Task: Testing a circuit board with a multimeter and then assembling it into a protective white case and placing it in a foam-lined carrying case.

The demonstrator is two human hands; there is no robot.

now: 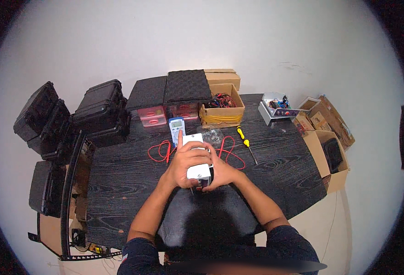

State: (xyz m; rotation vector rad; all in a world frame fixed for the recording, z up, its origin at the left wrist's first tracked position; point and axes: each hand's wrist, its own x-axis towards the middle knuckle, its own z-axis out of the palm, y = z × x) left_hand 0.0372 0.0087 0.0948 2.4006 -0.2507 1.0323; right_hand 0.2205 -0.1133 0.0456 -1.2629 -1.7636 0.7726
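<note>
Both hands are wrapped round a white metal box (198, 172) with screws showing on its upper face, over the near middle of the table. My left hand (182, 164) grips its left side, fingers lying across the top and the index finger stretched forward. On the other side, my right hand (223, 171) closes round the box's right edge. Some of the box is hidden by the fingers, and its near end looks dark. Just beyond stands a blue and white multimeter (177, 124), with red test leads (233, 159) looped on both sides. A clear plastic bag (212, 136) lies behind the box.
Two yellow-handled screwdrivers (247, 143) lie right of the leads. At the back are red-fronted drawers (152, 120), a cardboard box (222, 120) of wires and a white open-topped device (280, 114). Black hard cases (102, 107) stand left; an open carton (337, 181) stands right.
</note>
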